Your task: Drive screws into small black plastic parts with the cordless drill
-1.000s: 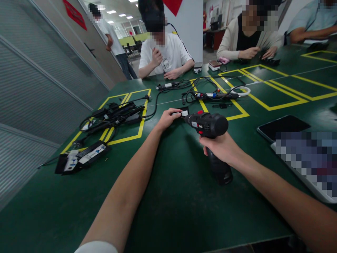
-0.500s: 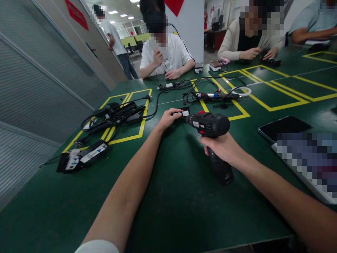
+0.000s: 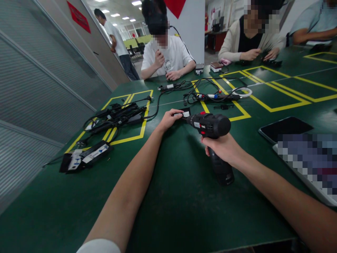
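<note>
Black drill (image 3: 210,125) grasped in right fingers (image 3: 207,141), nose toward small black-and-white piece (image 3: 186,114) at left fingers (image 3: 173,118); pinched or merely pressed there, impossible to say.

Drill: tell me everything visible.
The drill is black, apparently plastic, with red accents, a pale side label and a rounded rear. The right hand grips its handle, which slants down to a thick base. Its nose points forward and left, toward the small black piece at the left hand; whether the tip touches it is unclear.
</note>
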`<state>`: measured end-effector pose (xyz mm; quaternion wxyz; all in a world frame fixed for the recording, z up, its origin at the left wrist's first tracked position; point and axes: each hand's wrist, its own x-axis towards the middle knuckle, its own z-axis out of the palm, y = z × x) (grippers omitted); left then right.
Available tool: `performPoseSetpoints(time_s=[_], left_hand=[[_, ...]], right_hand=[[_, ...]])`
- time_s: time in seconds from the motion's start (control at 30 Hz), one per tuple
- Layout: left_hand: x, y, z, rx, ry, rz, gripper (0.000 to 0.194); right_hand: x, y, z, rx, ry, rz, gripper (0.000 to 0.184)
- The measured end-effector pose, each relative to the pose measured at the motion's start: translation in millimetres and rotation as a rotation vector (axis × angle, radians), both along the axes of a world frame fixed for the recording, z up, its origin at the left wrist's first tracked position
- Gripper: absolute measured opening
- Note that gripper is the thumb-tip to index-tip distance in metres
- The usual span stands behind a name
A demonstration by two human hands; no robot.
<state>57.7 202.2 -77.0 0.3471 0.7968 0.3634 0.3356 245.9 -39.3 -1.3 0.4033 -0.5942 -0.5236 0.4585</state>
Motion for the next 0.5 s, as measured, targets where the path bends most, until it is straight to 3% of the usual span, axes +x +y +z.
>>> performPoseSetpoints(time_s=[0.5], left_hand=[[0.6, 1.2, 1.2, -0.007, 0.027, 0.001, 0.036]], right_hand=[[-2.3, -2.8, 5.9, 0.002, 0.031, -0.015, 0.011]])
